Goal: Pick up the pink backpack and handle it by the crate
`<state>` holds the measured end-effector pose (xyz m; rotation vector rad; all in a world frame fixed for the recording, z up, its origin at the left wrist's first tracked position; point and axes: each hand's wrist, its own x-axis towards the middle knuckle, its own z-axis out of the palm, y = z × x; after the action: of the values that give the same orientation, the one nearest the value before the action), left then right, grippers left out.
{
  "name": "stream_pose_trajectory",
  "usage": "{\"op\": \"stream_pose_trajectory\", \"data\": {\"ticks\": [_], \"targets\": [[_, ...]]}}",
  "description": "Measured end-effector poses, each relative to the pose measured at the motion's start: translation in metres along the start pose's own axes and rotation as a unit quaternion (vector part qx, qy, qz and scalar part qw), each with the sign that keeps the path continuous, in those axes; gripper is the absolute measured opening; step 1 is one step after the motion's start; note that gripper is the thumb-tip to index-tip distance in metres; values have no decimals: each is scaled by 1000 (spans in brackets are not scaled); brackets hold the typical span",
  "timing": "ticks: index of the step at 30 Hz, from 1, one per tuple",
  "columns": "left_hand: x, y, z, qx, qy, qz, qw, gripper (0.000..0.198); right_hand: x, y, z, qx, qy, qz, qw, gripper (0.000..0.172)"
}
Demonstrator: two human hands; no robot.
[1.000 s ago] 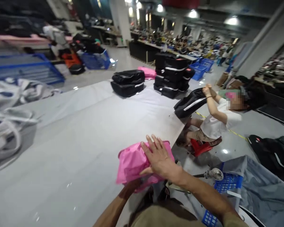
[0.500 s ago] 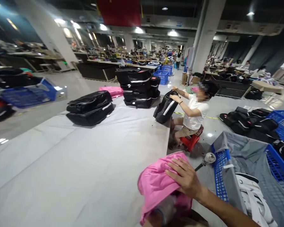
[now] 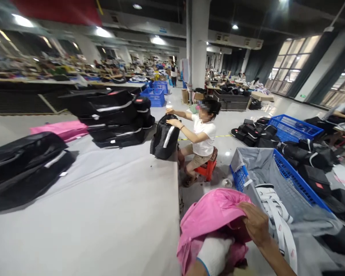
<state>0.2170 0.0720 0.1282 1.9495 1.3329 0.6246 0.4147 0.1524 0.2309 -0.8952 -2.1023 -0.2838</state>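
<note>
A pink fabric bag [image 3: 209, 214] hangs just off the right edge of the grey table [image 3: 103, 222], in front of me. My right hand [image 3: 255, 224] curls over the bag's upper right side and grips the fabric. My left hand [image 3: 215, 251], covered in white with a blue cuff, is pushed into the bag's folds from below, and its fingers are hidden. A blue crate [image 3: 293, 176] lined with grey cloth stands right of the bag, with white straps [image 3: 276, 211] lying inside it.
Stacks of black bags [image 3: 25, 165] [image 3: 115, 119] lie on the table, with a flat pink bag [image 3: 60, 128] behind them. A person in a white shirt [image 3: 202, 132] sits on a red stool [image 3: 208, 166] at the table's edge, handling a black bag [image 3: 165, 138]. More black bags and blue crates cover the floor on the right.
My view has swung to the right. The pink bag has come off the table's edge toward me. My right hand went from lying flat on it to gripping its side.
</note>
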Motion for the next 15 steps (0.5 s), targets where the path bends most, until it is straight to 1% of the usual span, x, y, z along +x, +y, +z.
{"op": "stream_pose_trajectory", "data": {"ticks": [1, 2, 3, 4, 5, 6, 7, 8, 9, 11, 12, 13, 14, 15], "targets": [[-1, 13, -12, 44, 13, 67, 997, 23, -2, 5, -3, -17, 5, 12, 1000, 36], [-1, 26, -27, 85, 52, 144, 985, 29, -2, 11, -5, -33, 8, 22, 999, 35], [1, 39, -44, 119, 111, 223, 961, 31, -2, 17, -6, -45, 9, 30, 998, 34], [6, 50, -62, 149, 192, 299, 923, 28, -1, 23, -7, -54, 8, 37, 998, 33], [15, 57, -78, 139, 260, 325, 899, 28, 0, 28, -6, -59, 6, 42, 997, 33], [26, 61, -92, 135, 306, 329, 883, 28, 3, 33, -4, -62, 0, 47, 997, 34], [40, 59, -103, 134, 342, 310, 877, 30, 5, 38, -1, -64, -7, 54, 996, 34], [54, 52, -109, 143, 361, 276, 879, 37, 8, 42, 3, -65, -15, 61, 996, 35], [69, 41, -111, 160, 364, 236, 887, 49, 11, 46, 8, -65, -22, 67, 995, 37], [97, 8, -104, 188, 338, 164, 907, 78, 15, 54, 22, -63, -39, 78, 994, 43], [110, -11, -97, 189, 315, 147, 918, 93, 17, 60, 30, -60, -47, 83, 994, 46], [121, -31, -89, 173, 289, 139, 931, 103, 18, 66, 39, -54, -55, 85, 993, 48], [130, -50, -82, 152, 276, 115, 942, 105, 18, 74, 49, -47, -62, 82, 994, 50], [138, -68, -75, 128, 278, 89, 948, 102, 19, 83, 59, -39, -65, 73, 994, 50]]}}
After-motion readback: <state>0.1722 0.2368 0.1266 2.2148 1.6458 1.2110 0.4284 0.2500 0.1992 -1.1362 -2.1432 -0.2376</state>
